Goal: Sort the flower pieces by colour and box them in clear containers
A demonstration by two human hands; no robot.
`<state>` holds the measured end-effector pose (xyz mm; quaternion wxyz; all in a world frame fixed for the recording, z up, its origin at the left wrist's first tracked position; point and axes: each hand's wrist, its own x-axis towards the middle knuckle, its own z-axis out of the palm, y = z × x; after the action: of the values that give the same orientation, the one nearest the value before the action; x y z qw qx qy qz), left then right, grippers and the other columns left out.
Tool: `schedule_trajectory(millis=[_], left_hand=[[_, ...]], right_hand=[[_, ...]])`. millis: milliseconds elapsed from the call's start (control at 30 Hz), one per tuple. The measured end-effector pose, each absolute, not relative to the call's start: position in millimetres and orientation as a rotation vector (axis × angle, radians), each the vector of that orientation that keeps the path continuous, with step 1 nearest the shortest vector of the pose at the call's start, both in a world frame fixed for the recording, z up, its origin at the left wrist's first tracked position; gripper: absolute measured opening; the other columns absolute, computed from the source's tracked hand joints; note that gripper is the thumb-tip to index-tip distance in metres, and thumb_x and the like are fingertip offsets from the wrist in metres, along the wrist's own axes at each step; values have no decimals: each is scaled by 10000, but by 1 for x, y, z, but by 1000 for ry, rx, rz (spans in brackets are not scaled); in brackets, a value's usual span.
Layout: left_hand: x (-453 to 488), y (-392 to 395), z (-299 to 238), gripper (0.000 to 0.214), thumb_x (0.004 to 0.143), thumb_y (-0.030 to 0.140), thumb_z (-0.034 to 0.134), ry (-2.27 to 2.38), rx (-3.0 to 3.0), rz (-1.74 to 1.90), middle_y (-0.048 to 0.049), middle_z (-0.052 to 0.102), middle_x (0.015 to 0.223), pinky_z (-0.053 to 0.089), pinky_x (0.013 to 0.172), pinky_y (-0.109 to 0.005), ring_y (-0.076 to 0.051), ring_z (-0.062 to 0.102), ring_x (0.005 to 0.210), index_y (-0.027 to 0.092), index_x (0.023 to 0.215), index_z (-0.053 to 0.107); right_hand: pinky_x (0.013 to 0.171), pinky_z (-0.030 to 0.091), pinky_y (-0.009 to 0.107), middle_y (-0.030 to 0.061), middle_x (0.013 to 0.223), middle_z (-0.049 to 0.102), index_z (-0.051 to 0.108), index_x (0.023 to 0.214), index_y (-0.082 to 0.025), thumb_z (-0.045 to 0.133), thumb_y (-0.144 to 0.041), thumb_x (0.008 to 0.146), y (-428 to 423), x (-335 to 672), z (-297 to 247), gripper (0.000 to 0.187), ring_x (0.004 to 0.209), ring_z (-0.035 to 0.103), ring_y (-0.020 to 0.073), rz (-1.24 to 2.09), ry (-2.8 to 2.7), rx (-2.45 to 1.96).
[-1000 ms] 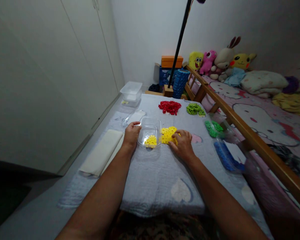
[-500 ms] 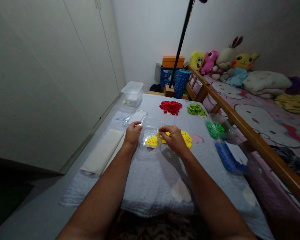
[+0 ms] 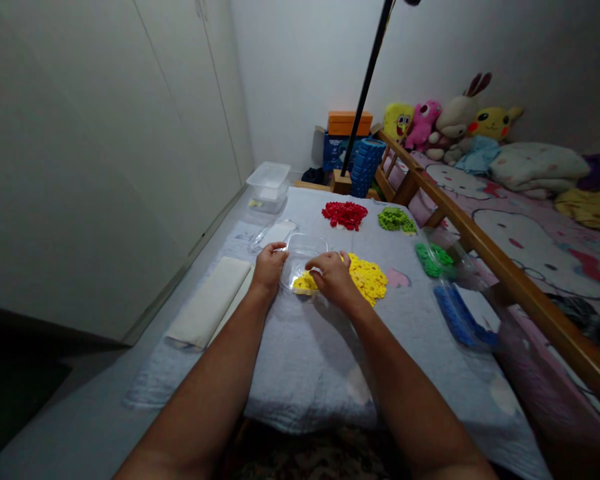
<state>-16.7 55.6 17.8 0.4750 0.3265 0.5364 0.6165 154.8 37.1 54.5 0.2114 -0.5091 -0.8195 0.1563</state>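
Note:
A clear plastic container (image 3: 306,243) stands on the cloth-covered table in front of me, with yellow flower-shaped pieces (image 3: 304,284) in its near part. My left hand (image 3: 270,268) grips its left rim between thumb and fingers. Over the container's right side hovers my right hand (image 3: 331,275), thumb and index finger slightly apart above the yellow pieces; no piece can be made out in its fingers. Just right of that hand spreads a loose pile of yellow pieces (image 3: 367,279), partly hidden by it. Behind my left hand lies a clear lid (image 3: 277,232).
Farther back are a red pile (image 3: 345,215) and a light green pile (image 3: 396,219). Along the right edge stand containers of green pieces (image 3: 433,259) and blue pieces (image 3: 457,313). Folded beige cloth (image 3: 210,300) lies left; a stacked clear box (image 3: 269,181) sits at the back left.
My right hand has moved left from the pile's edge to over the container, and its pinch has loosened. My left hand keeps its hold on the rim. The view has shifted slightly.

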Motion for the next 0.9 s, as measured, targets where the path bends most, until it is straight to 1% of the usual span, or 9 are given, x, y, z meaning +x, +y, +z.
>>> schedule_trajectory(millis=[100,167,300,400,467,567,633,767,900], left_hand=[[-16,55,19,435,562,295,683,1318,793,1514,36,581,625,345,529,-237,-119,475,543,151,971,650],[-17,55,18,428,570,295,682,1331,796,1508,45,561,614,326,522,-234,-113,454,532,153,972,656],[-17,56,16,434,574,300,686,1330,796,1509,49,551,619,314,522,-234,-112,453,531,155,982,660],[-17,56,16,440,570,300,688,1325,795,1506,43,562,635,325,531,-235,-114,464,541,156,985,658],[-17,55,16,437,569,301,687,1326,800,1507,45,559,635,326,532,-235,-111,457,540,156,981,656],[-18,55,16,442,564,306,684,1334,801,1505,50,545,626,324,528,-237,-111,452,540,156,979,648],[-18,56,16,449,565,313,686,1342,803,1499,55,534,618,315,522,-238,-111,446,534,157,983,646],[-18,57,15,450,563,313,688,1341,806,1497,58,531,621,319,526,-239,-110,448,535,160,983,644],[-18,57,15,459,558,315,691,1344,800,1502,46,552,643,338,534,-244,-119,475,554,156,986,652]], right_hand=[[1123,256,509,67,1143,757,764,1005,-257,558,-119,910,43,177,58,265,1169,568,266,349,-2108,-1493],[1085,286,483,74,1151,751,764,1000,-247,558,-134,903,47,194,58,255,1167,557,280,287,-2032,-1586],[1051,305,480,94,1206,715,766,1069,-246,651,-232,873,48,216,48,228,1180,521,315,216,-2109,-1717],[1051,305,493,114,1298,663,749,1175,-245,717,-317,843,43,216,37,341,1210,488,335,176,-2244,-1698],[1080,281,519,124,1350,631,736,1216,-241,728,-339,843,39,211,32,386,1249,463,346,149,-2287,-1677],[1126,224,555,128,1363,619,752,1162,-241,718,-305,856,36,205,29,315,1298,436,354,131,-2312,-1661],[1131,221,554,120,1340,632,761,1107,-243,712,-263,854,36,204,28,258,1299,439,348,143,-2306,-1657],[1086,293,507,101,1242,670,763,1039,-244,705,-209,837,40,207,26,214,1227,485,325,189,-2202,-1666],[989,368,462,99,1106,698,755,916,-235,680,-225,838,47,214,24,108,1108,541,306,287,-2025,-1679]])
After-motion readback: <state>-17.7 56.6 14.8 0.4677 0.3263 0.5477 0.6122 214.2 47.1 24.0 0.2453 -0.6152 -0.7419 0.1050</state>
